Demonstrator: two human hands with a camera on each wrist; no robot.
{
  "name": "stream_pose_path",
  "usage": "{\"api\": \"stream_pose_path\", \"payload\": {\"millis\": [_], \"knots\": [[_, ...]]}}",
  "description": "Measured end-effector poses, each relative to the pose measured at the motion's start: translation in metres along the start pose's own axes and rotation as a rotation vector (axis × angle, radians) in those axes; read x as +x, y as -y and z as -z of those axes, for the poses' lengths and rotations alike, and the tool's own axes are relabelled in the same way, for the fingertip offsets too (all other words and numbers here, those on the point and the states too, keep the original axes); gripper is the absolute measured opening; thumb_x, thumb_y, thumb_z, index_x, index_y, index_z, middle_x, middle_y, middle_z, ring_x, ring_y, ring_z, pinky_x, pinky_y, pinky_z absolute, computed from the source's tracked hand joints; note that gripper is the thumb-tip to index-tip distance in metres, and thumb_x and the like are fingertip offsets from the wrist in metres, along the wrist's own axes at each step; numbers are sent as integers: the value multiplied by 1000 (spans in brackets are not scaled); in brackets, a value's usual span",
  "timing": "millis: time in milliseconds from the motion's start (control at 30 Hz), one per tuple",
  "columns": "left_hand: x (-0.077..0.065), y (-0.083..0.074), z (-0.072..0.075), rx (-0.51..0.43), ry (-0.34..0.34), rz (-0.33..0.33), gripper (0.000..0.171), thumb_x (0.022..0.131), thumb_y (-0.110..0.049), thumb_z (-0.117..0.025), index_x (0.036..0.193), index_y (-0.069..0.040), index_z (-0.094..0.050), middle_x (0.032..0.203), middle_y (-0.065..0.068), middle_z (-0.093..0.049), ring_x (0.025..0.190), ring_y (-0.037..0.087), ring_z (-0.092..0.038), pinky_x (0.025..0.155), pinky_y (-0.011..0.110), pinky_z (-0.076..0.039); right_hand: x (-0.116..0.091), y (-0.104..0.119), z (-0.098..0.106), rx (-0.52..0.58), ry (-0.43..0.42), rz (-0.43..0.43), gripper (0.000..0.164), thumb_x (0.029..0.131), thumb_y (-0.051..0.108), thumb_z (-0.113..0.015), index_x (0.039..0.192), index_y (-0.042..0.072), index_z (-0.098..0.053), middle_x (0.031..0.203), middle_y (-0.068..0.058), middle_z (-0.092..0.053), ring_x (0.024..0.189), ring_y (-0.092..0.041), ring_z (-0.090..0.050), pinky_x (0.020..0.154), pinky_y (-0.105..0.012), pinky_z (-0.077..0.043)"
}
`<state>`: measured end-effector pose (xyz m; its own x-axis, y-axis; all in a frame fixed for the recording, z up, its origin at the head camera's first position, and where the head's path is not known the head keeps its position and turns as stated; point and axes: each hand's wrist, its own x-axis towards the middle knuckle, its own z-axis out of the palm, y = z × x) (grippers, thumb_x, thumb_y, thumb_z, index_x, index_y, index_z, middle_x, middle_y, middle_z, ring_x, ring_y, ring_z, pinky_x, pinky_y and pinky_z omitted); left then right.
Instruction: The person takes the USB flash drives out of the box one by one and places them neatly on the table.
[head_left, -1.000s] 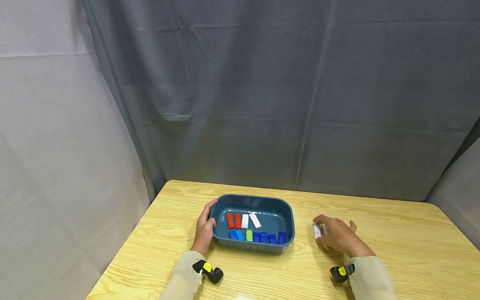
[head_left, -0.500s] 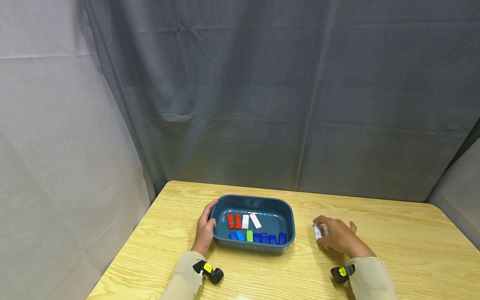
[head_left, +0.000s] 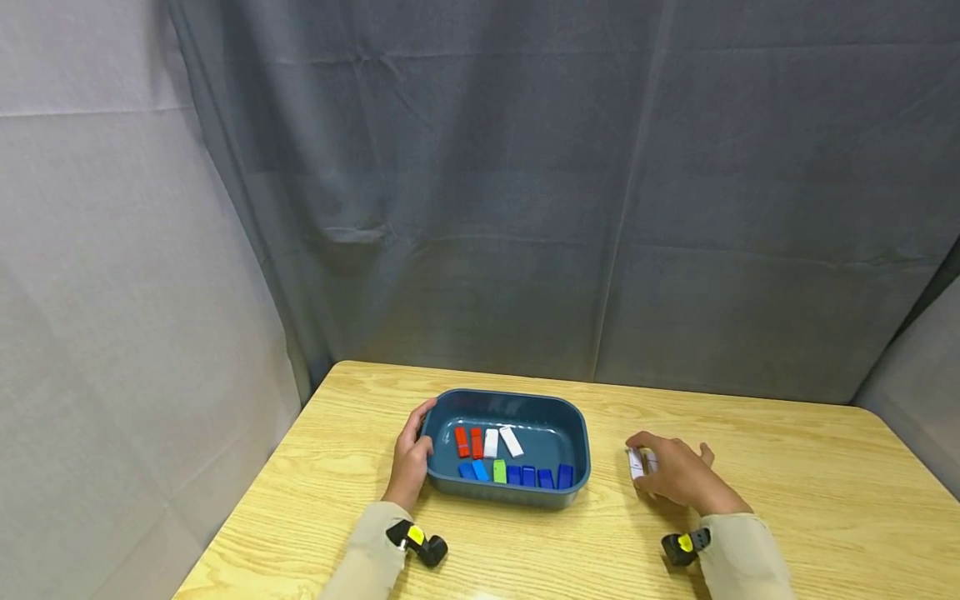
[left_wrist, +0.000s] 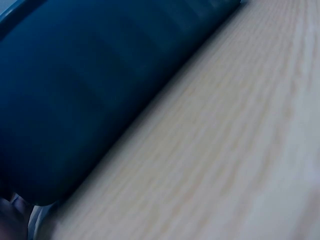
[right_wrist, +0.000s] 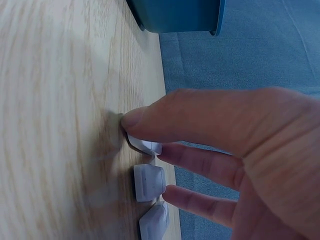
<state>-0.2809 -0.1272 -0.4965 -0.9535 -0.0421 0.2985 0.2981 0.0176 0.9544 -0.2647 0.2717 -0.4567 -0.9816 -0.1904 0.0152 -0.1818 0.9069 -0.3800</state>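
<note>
white block (head_left: 635,463) sits on the wooden table (head_left: 540,550) in the head view, pinched by the right hand (head_left: 673,475), its thumb and fingers only slightly parted. the left hand (head_left: 408,468) grips the left end of the blue tray (head_left: 506,497), where red blocks (head_left: 476,443), a green block (head_left: 499,472) and blue blocks (head_left: 528,477) lie among others. the left wrist view shows the tray's wall against the table; the hand's hold cannot be told there. in the right wrist view, two more white blocks (right_wrist: 149,183) lie beside the pinched one, a fingertip at the nearer.
</note>
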Motion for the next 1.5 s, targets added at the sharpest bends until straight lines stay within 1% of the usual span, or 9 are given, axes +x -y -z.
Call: {"api": "stream_pose_path", "payload": {"millis": [100, 133, 200, 333, 567, 767, 1033, 1267, 1500], "knots": [[5, 14, 0, -7, -18, 5, 72, 72, 14, -38, 141, -8, -48, 147, 9, -43, 137, 27, -34, 109, 47, -22, 0, 0, 0, 3, 1, -5, 55, 71, 15, -80, 123, 11, -61, 115, -21, -65, 101, -39, -59, 91, -77, -6], [5, 16, 0, -3, -24, 2, 73, 72, 14, -39, 140, -9, -48, 147, 7, -44, 137, 26, -35, 109, 47, -22, 0, 0, 0, 5, 3, -5, 56, 71, 15, -81, 123, 10, -61, 115, -21, -65, 100, -40, -59, 91, -77, -6], [6, 19, 0, 2, -33, -3, 73, 71, 13, -39, 139, -11, -49, 146, 6, -45, 136, 24, -36, 108, 46, -22, 0, 0, 0, 6, 5, -7, 56, 71, 15, -81, 123, 10, -61, 115, -21, -65, 100, -40, -59, 91, -77, -6], [5, 21, -1, -8, -31, -18, 72, 72, 13, -38, 139, -11, -49, 146, 6, -45, 136, 25, -36, 108, 47, -22, 0, 1, 1, -3, 9, -17, 57, 71, 15, -81, 123, 11, -61, 115, -21, -65, 101, -40, -59, 91, -77, -6], [-6, -16, -1, 10, 12, 0, 69, 73, 13, -39, 141, 1, -44, 148, 18, -40, 136, 35, -34, 109, 49, -22, 0, 1, 1, -8, 12, -18, 57, 70, 15, -81, 124, 12, -61, 116, -21, -65, 103, -41, -59, 91, -77, -6], [-6, -17, -1, 17, 18, -1, 68, 74, 13, -38, 141, 1, -43, 148, 18, -39, 137, 35, -33, 109, 49, -22, -1, 2, 1, -6, 11, -17, 58, 70, 14, -81, 124, 11, -61, 116, -22, -64, 104, -41, -58, 91, -77, -6], [-7, -17, -1, 17, 16, 3, 68, 74, 12, -39, 141, -1, -44, 148, 17, -40, 137, 35, -33, 109, 49, -22, -1, 1, 1, -8, 18, -20, 57, 70, 14, -81, 124, 11, -61, 114, -19, -66, 100, -38, -60, 91, -77, -6], [-6, -16, -1, 12, 19, -2, 69, 73, 13, -39, 141, 1, -44, 148, 19, -40, 137, 36, -33, 108, 49, -23, -1, 2, 1, -17, 24, -29, 58, 71, 14, -81, 124, 11, -60, 117, -22, -64, 104, -42, -58, 91, -77, -6], [-5, -14, -1, -3, 16, -11, 70, 72, 14, -39, 140, 3, -43, 147, 21, -40, 137, 37, -32, 107, 51, -23, 0, 1, 1, -13, 33, -37, 58, 71, 15, -81, 125, 12, -60, 117, -21, -64, 106, -43, -57, 91, -77, -5]]}}
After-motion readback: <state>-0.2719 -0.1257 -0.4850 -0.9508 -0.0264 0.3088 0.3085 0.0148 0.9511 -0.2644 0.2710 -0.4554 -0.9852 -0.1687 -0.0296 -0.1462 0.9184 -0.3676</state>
